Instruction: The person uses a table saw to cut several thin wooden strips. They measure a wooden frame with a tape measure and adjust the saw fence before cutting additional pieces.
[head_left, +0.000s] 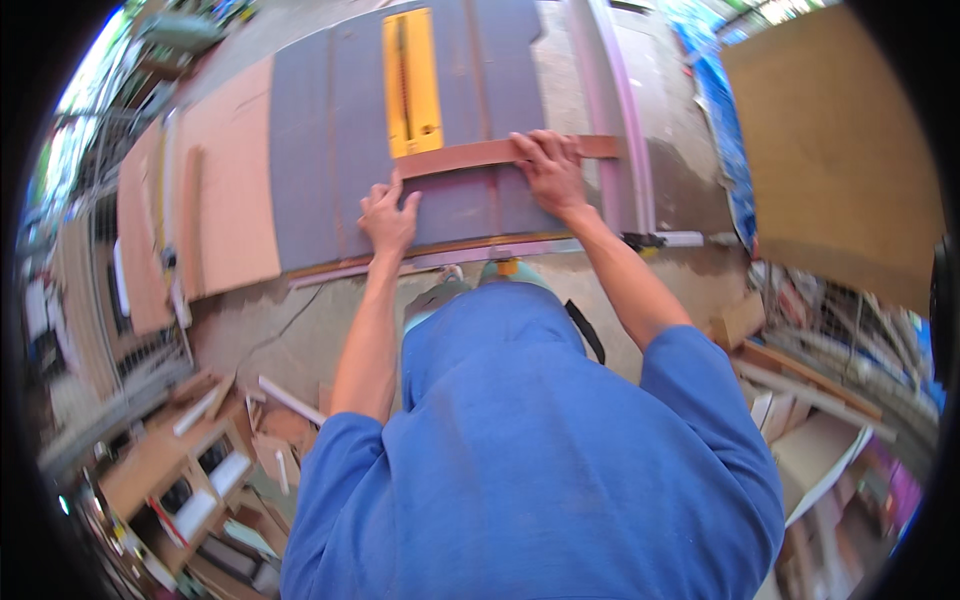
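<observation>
A reddish-brown wooden strip lies crosswise on the grey top of a table saw, just on the near side of the yellow throat plate with its dark slot. My right hand grips the strip toward its right end, fingers over the top. At the strip's left end, my left hand touches it with a raised fingertip; its thumb stands apart and the other fingers are partly curled. The strip's right end reaches the long pale fence.
Left of the saw top is a light wooden panel with a narrow board on it. A large brown sheet stands at right beside a blue tarp. Wood offcuts pile at lower left. A cable crosses the floor.
</observation>
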